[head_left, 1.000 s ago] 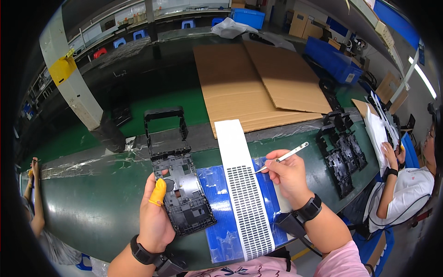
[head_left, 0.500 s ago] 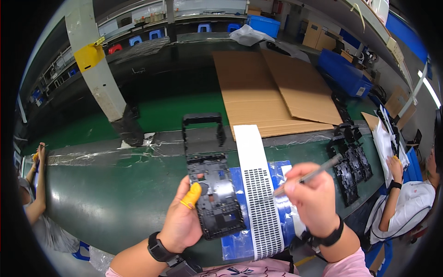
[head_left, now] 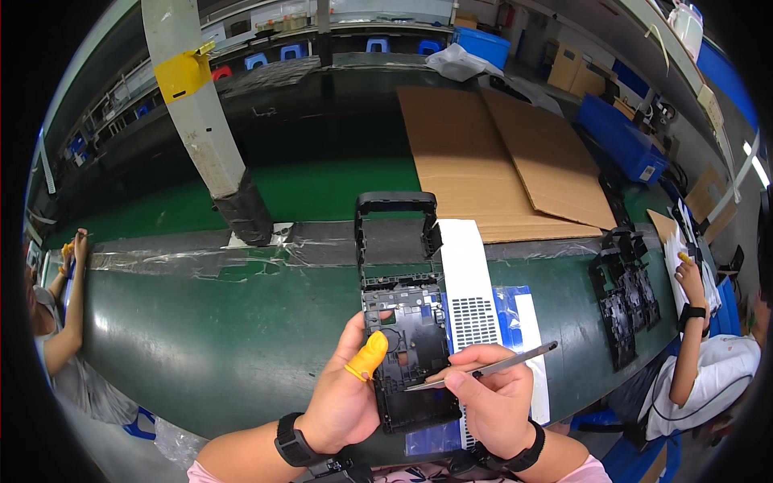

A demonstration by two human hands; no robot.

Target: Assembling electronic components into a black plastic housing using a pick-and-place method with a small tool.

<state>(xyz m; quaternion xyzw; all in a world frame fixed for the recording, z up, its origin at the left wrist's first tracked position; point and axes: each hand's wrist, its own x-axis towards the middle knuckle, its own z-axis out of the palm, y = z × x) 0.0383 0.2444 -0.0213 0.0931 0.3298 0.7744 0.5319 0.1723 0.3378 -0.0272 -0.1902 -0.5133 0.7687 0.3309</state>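
My left hand [head_left: 346, 386] grips a black plastic frame [head_left: 419, 322] by its left side, its thumb in a yellow finger cot [head_left: 369, 357] lying on the face. An open rectangular loop forms the frame's upper end. Between the fingers of my right hand [head_left: 495, 398] is a pair of metal tweezers [head_left: 515, 360], tilted, with the tips over the lower part of the frame. Whether the tips hold anything is too small to tell. Partly behind the frame and right hand lies a white sheet of small black stickers [head_left: 475, 318], on blue plastic film [head_left: 510, 310].
Several more black frames [head_left: 624, 310] lie on the green table [head_left: 201, 346] to the right. Flat cardboard sheets [head_left: 483, 173] lie beyond, near a blue bin [head_left: 620, 141]. A pillar [head_left: 201, 121] rises at the back left. People sit at both sides.
My right hand has moved left and down with the tweezers, from above the sticker sheet to over the black frame. The whole view has shifted slightly.
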